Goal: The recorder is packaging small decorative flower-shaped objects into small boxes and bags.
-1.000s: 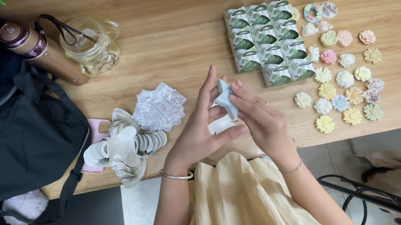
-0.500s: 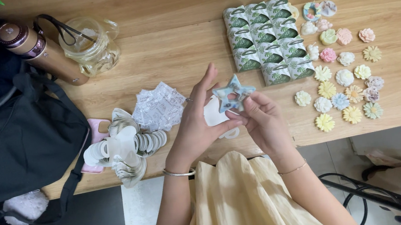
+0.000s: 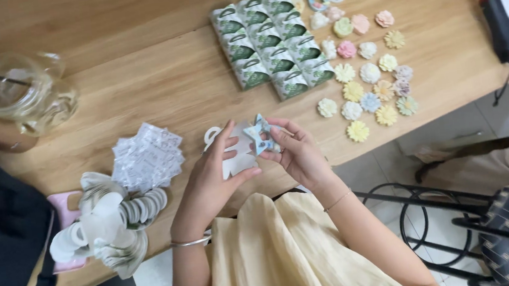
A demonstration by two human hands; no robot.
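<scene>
Both hands, left [image 3: 214,175] and right [image 3: 297,154], pinch a pale blue flower piece [image 3: 261,137], fingers curled inward.

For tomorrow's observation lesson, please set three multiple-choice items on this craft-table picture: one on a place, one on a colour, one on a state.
1. Where does the block of green and white boxes lie?
A. left of the pastel flowers
B. right of the pastel flowers
C. on the floor

2. What colour is the star-shaped piece at the fingers of the right hand?
A. red
B. light blue
C. black

3. How is the white paper cutout placed?
A. lying in the glass jar
B. pinned under the boxes
C. held up in the left hand

Answers: 1 A, the pastel flowers spread out to the boxes' right; 2 B, the star shows pale blue; 3 C, the left thumb and fingers grip the cutout above the wooden table.
</scene>
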